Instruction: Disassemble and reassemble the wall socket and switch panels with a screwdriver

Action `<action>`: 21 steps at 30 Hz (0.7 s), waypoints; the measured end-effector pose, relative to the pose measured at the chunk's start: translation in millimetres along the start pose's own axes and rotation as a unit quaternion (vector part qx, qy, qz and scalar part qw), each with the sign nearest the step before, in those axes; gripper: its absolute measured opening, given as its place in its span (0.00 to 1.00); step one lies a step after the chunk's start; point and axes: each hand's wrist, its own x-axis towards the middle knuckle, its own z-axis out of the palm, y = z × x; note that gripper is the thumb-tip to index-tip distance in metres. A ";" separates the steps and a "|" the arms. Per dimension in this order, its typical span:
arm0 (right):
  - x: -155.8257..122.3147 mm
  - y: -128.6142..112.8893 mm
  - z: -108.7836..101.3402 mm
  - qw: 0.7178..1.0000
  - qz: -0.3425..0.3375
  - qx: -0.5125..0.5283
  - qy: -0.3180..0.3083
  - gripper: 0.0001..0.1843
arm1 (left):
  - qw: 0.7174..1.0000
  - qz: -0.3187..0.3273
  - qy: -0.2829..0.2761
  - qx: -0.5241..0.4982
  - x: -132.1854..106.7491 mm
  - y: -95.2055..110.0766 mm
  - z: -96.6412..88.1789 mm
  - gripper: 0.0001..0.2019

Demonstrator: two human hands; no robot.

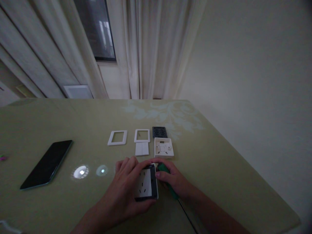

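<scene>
My left hand (129, 187) is wrapped round a wall socket (145, 183), a white face with several slots and a dark border, gripping it by its edges. My right hand (174, 177) holds a screwdriver (173, 191) by its green handle, the shaft pointing down toward the lower edge of the view. The fingertips of that hand are also at the socket's right edge; whether they grip it I cannot tell. Just beyond the hands lies a white back box (163, 139), open side up. A black switch module (159, 132) lies behind the box.
White cover frames, one at left (109, 138) and another (142, 141) beside the box, lie on the table (219, 169) with a white two-part switch plate (141, 149). A dark phone or tablet (47, 165) lies at left. Curtains (158, 48) hang behind; a wall (255, 81) stands at right.
</scene>
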 end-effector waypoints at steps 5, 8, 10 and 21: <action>3.8 6.9 4.5 0.999 0.015 0.033 0.005 0.26 | 1.000 -0.001 -0.009 0.001 0.5 -1.1 -0.8 0.47; 4.4 9.2 10.5 0.997 0.046 0.052 0.018 0.25 | 1.000 -0.001 -0.009 -0.001 1.7 -4.4 1.0 0.45; 3.6 8.8 14.2 0.997 0.049 0.044 0.036 0.24 | 1.000 -0.003 -0.007 -0.006 2.5 -7.1 3.1 0.45; 0.6 -1.3 11.7 0.974 -0.015 -0.207 0.088 0.13 | 0.998 -0.004 -0.058 0.004 -0.4 -14.4 0.5 0.38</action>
